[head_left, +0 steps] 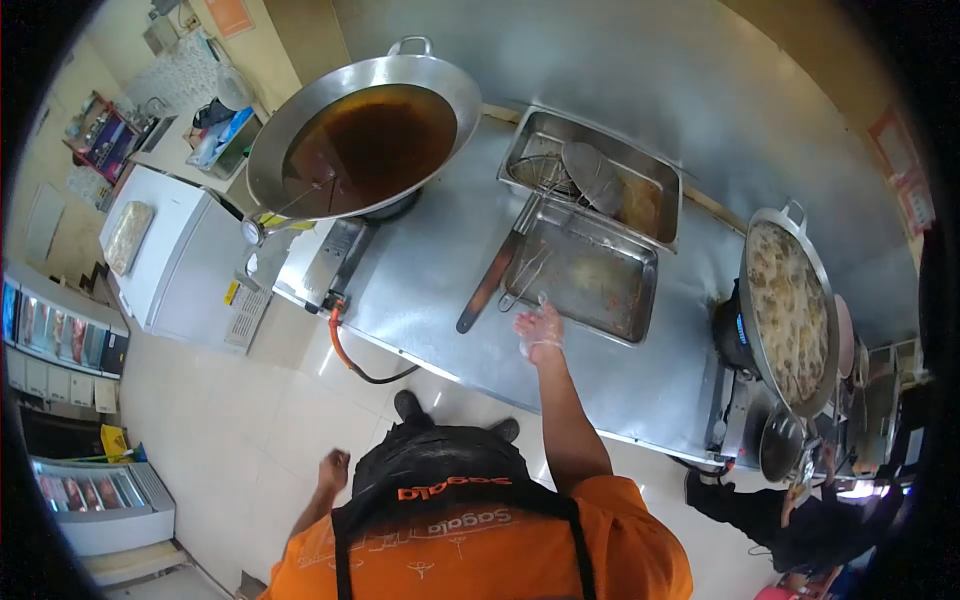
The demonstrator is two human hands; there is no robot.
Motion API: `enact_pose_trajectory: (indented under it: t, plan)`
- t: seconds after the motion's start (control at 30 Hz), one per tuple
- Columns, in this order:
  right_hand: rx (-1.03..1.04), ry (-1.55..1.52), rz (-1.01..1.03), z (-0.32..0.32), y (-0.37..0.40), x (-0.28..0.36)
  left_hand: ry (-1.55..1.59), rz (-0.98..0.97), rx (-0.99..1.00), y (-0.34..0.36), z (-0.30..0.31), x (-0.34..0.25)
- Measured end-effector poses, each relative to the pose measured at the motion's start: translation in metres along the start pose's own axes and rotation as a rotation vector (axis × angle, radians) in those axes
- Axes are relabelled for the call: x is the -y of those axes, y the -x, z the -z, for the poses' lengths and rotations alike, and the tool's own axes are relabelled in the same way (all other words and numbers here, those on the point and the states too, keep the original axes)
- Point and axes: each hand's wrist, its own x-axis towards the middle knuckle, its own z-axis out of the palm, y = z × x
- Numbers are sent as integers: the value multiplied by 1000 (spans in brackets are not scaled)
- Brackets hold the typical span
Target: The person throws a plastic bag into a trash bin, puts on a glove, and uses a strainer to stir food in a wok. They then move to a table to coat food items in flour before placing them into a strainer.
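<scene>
My right hand (541, 330), in a clear plastic glove, reaches over the steel counter with its fingers apart, holding nothing. It is just beside the looped end of metal tongs (524, 282), which lean in a shallow steel tray (648, 300). A long-handled strainer has its dark handle (487, 285) stretched across the counter to the left of this hand. Its wire head and a round mesh skimmer (592, 178) rest in a deeper steel pan (672, 215) behind. My left hand (334, 470) hangs low by my side, away from the counter, its fingers curled with nothing visible in them.
A large wok (265, 150) of dark oil stands at the counter's left end. On the right, another wok (790, 310) holds bubbling oil full of food pieces. An orange hose (340, 350) hangs off the front edge. A person in dark clothes (745, 515) is at the lower right.
</scene>
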Motion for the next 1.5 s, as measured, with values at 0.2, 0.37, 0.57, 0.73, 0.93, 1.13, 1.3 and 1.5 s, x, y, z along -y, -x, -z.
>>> enact_pose_trajectory:
  t: [0.2, 0.37, 0.57, 0.73, 0.93, 1.13, 1.3, 1.5]
  plan:
    - [36, 127, -118, -6, -2, -2, 11, 104, 167, 56, -68, 127]
    - [252, 38, -50, -12, -6, -7, -18, -78, 186, -16, -74, 165]
    - [-456, 499, 691, -20, -19, 0, 316, -67, 106, -125, 35, 60]
    - [-694, 2297, 768, 21, -8, 79, 290, -128, 88, -177, 81, 61]
    - [-703, 1261, 994, -36, 98, 89, 66, 9, 221, -215, 71, 149]
    - [-675, 1444, 981, -75, 158, 102, 26, 153, 525, -218, 76, 155]
    - [-434, 1887, 1165, -63, 171, 149, 18, -110, 406, -281, 61, 123]
    - [-204, 716, 649, -120, 326, 208, 396, -213, 330, -269, 96, 19]
